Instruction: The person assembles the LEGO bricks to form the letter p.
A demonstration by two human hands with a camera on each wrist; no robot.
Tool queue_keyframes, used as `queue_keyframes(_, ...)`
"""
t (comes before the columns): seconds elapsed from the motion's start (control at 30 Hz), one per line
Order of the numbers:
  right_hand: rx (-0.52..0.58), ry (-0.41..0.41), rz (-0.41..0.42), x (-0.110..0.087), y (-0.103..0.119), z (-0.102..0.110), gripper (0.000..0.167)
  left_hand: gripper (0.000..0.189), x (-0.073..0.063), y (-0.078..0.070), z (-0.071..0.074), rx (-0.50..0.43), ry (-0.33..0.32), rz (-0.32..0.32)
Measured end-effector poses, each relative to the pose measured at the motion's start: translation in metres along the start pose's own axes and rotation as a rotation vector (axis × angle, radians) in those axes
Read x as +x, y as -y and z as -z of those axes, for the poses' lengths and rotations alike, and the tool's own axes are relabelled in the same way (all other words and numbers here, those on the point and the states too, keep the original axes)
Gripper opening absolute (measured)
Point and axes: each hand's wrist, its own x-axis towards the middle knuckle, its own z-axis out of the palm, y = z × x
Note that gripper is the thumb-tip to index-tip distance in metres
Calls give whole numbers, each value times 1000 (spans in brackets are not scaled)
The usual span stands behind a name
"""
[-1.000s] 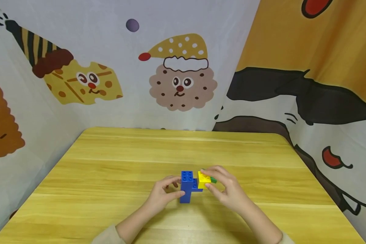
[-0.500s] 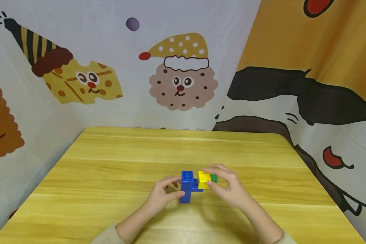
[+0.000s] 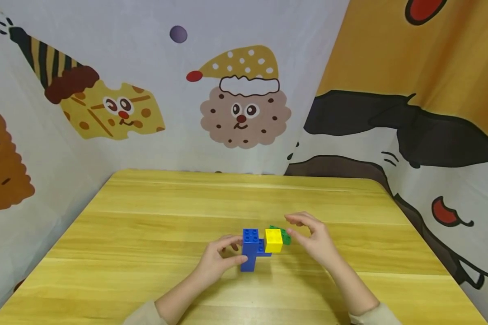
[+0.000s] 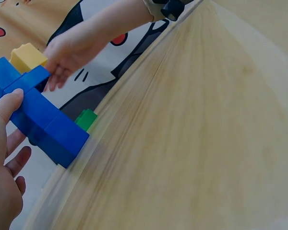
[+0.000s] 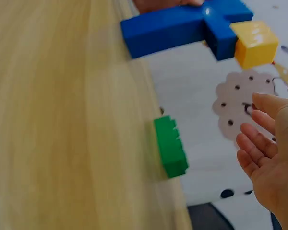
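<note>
Backing off the yellow brick (image 3: 273,242), my right hand (image 3: 316,239) has moved to its three o'clock, loosely spread, holding nothing; my left hand (image 3: 216,258) pinches the blue tower (image 3: 250,249).

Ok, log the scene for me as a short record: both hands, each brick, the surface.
left hand: holding blue tower
right hand: open, touching no brick
blue tower: upright, blue side piece sticking out
yellow brick: on top of side piece's outer end
green brick: on table, apart from tower
table: wood-grain top
</note>
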Motion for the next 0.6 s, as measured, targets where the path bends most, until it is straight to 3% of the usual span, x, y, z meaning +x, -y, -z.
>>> queue_keyframes(0.17,-22,52,-76,-1,-40,-3,36,37,0,-1,0,-1,6,5)
queue_keyframes(0.6,8,135,-229,-7,-73,-10,45,40,0,-1,0,-4,5,10)
